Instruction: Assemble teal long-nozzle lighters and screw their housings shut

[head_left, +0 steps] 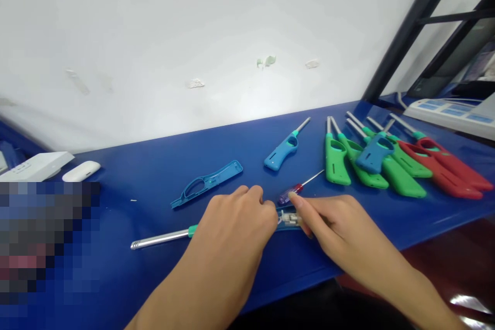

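Observation:
An opened long-neck gas lighter lies on the blue table, its metal tube pointing left and its clear inner parts showing in a blue half-shell. My left hand is closed over the middle of this lighter and hides much of it. At its right end, my right hand pinches the lighter between thumb and fingers; the fingertips are partly hidden. Just beyond my right thumb lies a small screwdriver with a red and purple handle. The other blue half-shell rests behind my left hand.
A whole blue lighter lies toward the wall. Several green lighters, red lighters and a small blue one are grouped at right. A power strip sits behind them. At left are a white case and a white box.

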The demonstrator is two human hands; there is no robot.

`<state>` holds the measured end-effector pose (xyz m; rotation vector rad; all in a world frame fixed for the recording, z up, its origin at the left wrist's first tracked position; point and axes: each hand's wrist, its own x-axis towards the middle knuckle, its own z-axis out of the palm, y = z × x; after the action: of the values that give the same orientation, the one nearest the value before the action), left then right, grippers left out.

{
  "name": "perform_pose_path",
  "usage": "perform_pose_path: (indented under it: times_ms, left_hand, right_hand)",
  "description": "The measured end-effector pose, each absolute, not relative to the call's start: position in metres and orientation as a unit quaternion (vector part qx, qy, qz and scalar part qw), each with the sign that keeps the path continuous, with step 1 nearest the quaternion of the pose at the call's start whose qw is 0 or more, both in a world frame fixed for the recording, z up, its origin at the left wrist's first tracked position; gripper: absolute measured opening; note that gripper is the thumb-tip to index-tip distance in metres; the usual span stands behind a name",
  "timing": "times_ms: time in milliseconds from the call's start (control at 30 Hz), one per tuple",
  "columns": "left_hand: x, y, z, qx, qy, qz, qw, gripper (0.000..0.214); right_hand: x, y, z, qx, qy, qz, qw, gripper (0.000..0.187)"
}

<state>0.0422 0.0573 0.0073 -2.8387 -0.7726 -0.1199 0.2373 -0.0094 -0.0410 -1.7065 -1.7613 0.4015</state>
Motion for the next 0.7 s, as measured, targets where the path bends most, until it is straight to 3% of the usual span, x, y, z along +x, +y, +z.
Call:
perform_pose_path:
  times_ms: [267, 533, 700]
  left_hand:
    - [0.062, 0.044, 0.012, -0.943, -0.318, -0.037, 0.096, 0.015]
    - [0.057, 0.043, -0.001, -0.93, -0.302, -0.069, 0.2, 0.025]
    - [0.063, 0.039, 0.003, -0.931, -0.318, -0.029, 0.176, 0.024]
  right_hand:
    - [0.237, -0.009, -0.041, -0.646, -0.667, 0.166, 0.332, 0.06]
    - [0.236, -0.009, -0.041, -0.65, -0.662, 0.172, 0.331, 0.061]
    - [0.236, -0.009, -0.041, -0.65, -0.661, 0.173, 0.331, 0.06]
